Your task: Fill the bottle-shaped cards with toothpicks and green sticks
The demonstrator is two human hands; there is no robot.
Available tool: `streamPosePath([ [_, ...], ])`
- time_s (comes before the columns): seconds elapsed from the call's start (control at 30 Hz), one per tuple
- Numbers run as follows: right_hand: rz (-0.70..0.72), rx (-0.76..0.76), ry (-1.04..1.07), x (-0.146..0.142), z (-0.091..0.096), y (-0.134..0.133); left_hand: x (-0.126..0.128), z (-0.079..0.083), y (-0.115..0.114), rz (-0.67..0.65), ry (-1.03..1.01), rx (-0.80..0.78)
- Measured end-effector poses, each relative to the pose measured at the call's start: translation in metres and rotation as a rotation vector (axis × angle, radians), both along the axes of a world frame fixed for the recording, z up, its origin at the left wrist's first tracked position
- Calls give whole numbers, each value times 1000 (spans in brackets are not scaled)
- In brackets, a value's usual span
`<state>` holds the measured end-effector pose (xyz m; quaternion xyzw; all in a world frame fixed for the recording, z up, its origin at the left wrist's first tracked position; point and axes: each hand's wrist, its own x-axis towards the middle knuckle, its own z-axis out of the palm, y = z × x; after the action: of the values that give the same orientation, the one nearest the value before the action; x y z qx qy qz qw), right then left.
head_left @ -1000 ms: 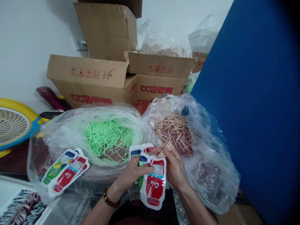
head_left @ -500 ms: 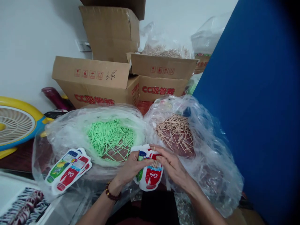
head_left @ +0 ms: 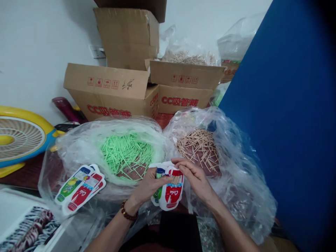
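My left hand (head_left: 147,187) grips bottle-shaped printed cards (head_left: 172,196), one green and one red with "Cola" on it. Its thumb lies across the front, by a few thin brown sticks (head_left: 176,180) in the red card's slot. Against the upper right edge of the cards rests my right hand (head_left: 195,180), fingers stretched out and holding nothing visible. Behind the cards, a heap of thin green sticks (head_left: 126,150) lies in a clear plastic bag. Thin tan sticks (head_left: 198,143) fill another bag on the right. More bottle-shaped cards (head_left: 78,190) lie stacked at the left.
Cardboard boxes (head_left: 105,91) with red print stand along the back. A yellow and blue fan (head_left: 23,136) is at the left, near a dark red bottle (head_left: 64,108). A blue panel (head_left: 283,115) bounds the right side. A white container (head_left: 18,199) with patterned cloth sits lower left.
The brown sticks that stood up above the red card's top edge now sit down in its slot. My right fingers have come off them and straightened. The view has shifted slightly.
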<state>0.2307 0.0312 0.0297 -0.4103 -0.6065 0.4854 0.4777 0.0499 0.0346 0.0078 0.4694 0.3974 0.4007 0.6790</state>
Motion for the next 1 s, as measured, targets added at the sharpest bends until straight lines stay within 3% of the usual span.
streamPosePath([
  [0.1, 120, -23, -56, 2, 6, 6, 0, 3, 1, -11, 22, 16],
  [0.27, -43, -87, 68, 7, 4, 11, -5, 3, 1, 40, 18, 23],
  [0.4, 168, -311, 198, -2, -10, 5, -8, -3, 2, 111, -48, -9],
  [0.47, 188, -366, 237, -9, -13, 2, -9, -5, 2, 162, -91, -37],
  [0.67, 47, -384, 252, -21, -6, 1, -11, -2, 0, 199, -166, -87],
  [0.87, 121, -365, 244, -25, -11, 1, -15, -2, -4, 221, -193, -134],
  [1.0, 44, -332, 150, -26, -13, 2, -18, 1, -4, 160, -149, -82],
])
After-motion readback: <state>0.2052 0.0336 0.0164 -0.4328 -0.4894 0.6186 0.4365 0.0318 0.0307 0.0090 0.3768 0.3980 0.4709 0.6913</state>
